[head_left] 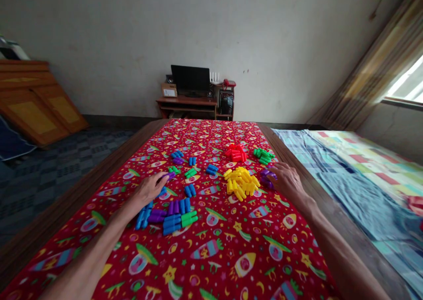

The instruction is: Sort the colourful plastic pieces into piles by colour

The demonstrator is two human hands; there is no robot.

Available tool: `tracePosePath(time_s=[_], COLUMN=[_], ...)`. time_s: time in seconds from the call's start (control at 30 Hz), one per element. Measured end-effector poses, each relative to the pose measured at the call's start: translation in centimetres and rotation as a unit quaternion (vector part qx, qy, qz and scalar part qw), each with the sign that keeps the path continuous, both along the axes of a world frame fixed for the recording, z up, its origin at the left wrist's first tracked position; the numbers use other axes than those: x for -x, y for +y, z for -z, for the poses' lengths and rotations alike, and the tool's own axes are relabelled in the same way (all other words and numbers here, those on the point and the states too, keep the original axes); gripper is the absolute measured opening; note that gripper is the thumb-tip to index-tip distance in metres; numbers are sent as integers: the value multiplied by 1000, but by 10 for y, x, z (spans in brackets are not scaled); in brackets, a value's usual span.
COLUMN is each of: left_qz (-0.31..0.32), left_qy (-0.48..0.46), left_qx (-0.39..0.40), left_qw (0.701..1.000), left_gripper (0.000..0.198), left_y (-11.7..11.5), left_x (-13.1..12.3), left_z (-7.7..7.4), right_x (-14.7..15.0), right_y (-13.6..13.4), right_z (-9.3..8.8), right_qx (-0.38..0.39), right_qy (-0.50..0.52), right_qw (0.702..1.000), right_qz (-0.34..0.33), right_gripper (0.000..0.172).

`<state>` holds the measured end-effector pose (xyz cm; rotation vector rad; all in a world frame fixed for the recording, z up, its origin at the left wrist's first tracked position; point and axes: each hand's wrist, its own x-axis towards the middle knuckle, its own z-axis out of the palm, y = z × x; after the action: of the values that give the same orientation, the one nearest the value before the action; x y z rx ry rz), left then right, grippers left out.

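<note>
My left hand [149,190] is closed with its fingertips on a purple bullet-shaped plastic building block [170,175], at the left of the red patterned cloth [214,247]. Around it lie small groups of blue blocks [172,224], green blocks [191,173] and purple blocks [173,207], some set side by side. At the right, my right hand [288,179] curls its fingers over a small pile of purple blocks [267,179]; its fingertips are partly hidden among them. Beside that hand lies a heap of yellow blocks [241,182].
Red blocks [236,153] and green blocks [263,155] form separate piles farther back. The cloth covers a dark wooden table [132,143]. A bed [346,172] adjoins on the right. A small desk [187,101] with a monitor [191,79] stands against the wall.
</note>
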<state>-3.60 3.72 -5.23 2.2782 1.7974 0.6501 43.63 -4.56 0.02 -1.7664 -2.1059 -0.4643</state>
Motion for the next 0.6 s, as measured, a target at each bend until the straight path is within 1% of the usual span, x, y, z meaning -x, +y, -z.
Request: tracePosePath(time_s=[0.03,0.1,0.17,0.23,0.3,0.33,0.4,0.47,0.5,0.57,0.6], left_qz=[7,23,46,75,105,120,151,172,180,190,190], left_qy=[-4,-13,-34,-67,-112,-135,-191,-236,-248,-250,-242], left_qx=[-16,-50,-76,-83,-72,-49,9,46,59,73,71], left_qw=[1000,998,995,991,985,982,970,956,950,946,949], left_gripper=[52,49,45,42,39,37,33,32,31,29,28], left_y=[0,-2,-8,-20,-37,-46,-64,-78,-83,-85,-84], left_x=[-1,-5,-16,-34,-56,-68,-90,-105,-109,-111,-108], left_z=[-1,-6,-17,-31,-45,-49,-54,-55,-54,-53,-53], right_x=[4,18,40,69,100,115,141,157,160,154,145], right_y=[-1,-5,-13,-20,-26,-27,-28,-25,-23,-16,-11], right_z=[-3,-14,-26,-35,-36,-33,-25,-16,-13,-14,-17], right_qx=[-13,-22,-7,23,45,48,46,50,60,79,82], right_qy=[20,73,126,168,184,180,153,110,88,57,51], right_qw=[1000,995,982,961,938,929,917,913,915,932,945], right_qz=[-11,-61,-137,-220,-291,-320,-365,-390,-389,-350,-311], right_gripper=[21,25,25,23,25,28,32,27,22,19,19])
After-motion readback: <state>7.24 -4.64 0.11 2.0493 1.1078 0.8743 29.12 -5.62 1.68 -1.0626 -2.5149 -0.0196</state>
